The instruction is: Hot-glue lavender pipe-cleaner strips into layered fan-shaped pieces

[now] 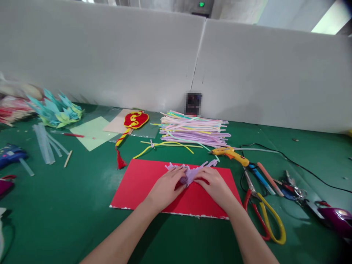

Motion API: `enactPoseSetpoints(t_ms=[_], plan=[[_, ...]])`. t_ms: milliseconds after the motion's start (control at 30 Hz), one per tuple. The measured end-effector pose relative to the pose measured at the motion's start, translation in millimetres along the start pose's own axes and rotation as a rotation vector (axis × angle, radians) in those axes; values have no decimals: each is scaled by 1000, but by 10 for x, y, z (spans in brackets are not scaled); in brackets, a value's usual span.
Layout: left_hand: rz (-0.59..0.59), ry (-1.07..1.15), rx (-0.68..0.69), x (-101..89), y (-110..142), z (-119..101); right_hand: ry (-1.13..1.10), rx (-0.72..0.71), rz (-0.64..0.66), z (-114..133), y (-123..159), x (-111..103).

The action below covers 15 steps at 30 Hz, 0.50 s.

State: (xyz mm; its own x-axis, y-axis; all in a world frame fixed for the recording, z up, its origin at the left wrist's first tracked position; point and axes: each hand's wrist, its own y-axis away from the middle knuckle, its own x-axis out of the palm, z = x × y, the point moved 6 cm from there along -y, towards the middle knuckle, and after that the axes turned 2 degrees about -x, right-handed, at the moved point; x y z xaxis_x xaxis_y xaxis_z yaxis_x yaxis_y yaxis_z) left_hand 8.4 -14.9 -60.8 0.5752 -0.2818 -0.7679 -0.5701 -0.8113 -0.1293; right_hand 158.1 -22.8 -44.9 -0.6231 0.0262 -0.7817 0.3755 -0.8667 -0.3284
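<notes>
Light purple pipe cleaners (190, 175), bent into a zigzag bunch, rest over the middle of a red board (137, 183) with a ragged white front edge. My left hand (168, 186) is closed on the left part of the bunch, thumb and fingers bent around it. On the other side my right hand (213, 182) pinches the right part, from which a strand sticks out toward the upper right. Fingers partly cover the bunch, so its full shape is hidden. Behind the board lies a thick pile of pastel pipe cleaners (192, 130), with a few loose yellow stems (165, 146) nearer.
Right of the board lie a yellow glue gun (231, 154), scissors (265, 216) with red and yellow handles, and a purple tool (337, 220). Leftward are a red-and-yellow tasselled ornament (136, 120), green paper (90, 132), glue sticks (44, 143) and a blue glue gun (12, 154). A white partition (110, 55) stands behind.
</notes>
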Motion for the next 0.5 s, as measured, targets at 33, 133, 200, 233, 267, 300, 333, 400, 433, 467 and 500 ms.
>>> enactPoseSetpoints(t_ms=[33,133,200,233,267,300,333,400,433,467,500], plan=[[6,10,-1,-1,0,0,2,0,-17,3,9,-9],[12,46,-15,-7,0,6,12,18,-89,15,40,-25],[6,73,-25,-12,-2,13,7,48,-98,19,55,14],[4,87,-28,-12,-3,15,0,68,-88,17,60,51],[3,102,-28,-11,-4,16,-10,89,-74,11,64,95],[3,117,-30,-11,-5,17,-22,109,-61,1,68,139],[1,133,-36,-14,-5,19,-36,123,-53,-11,70,179],[-7,181,-62,-28,-5,28,-63,134,-51,-38,73,239],[-11,216,-85,-39,-4,39,-74,136,-54,-54,73,259],[-20,259,-114,-55,-5,54,-83,138,-57,-69,74,271],[-34,309,-145,-73,-6,75,-89,142,-61,-84,74,278]])
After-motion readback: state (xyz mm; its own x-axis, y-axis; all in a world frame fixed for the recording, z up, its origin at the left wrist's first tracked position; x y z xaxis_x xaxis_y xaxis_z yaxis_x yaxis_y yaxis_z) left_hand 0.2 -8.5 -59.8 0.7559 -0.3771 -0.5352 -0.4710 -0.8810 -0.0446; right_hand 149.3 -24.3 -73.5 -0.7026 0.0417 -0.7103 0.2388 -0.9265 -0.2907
